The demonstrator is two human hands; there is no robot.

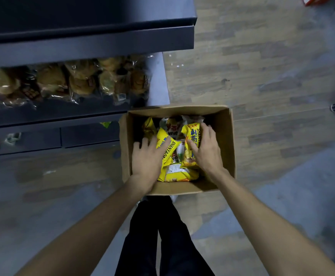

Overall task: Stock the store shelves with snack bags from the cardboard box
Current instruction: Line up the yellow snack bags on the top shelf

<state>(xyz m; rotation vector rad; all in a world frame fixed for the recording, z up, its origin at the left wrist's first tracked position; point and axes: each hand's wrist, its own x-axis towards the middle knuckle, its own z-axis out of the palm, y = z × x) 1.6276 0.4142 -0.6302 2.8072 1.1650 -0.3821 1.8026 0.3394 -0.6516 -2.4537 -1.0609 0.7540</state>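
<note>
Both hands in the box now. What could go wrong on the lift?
1. The left hand and right hand each lie on a separate yellow bag; a loose grip could drop one.
2. The bags lie jumbled in the box, so neighbours may snag and spill.
3. The shelf beside it already holds bread packs, so room looks tight.

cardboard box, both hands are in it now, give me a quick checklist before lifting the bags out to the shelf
1. Cardboard box open, flaps clear of the bags: ok.
2. Left hand on a yellow snack bag: ok, it lies over the bag; a closed hold cannot tell.
3. Right hand holding the upright yellow bag: ok, thumb on its face, fingers over its top edge.
4. Other bags free of the two being lifted: cannot tell, they overlap.
5. Room on the shelf: not ok on the visible tier, wrapped bread packs fill it.
</note>
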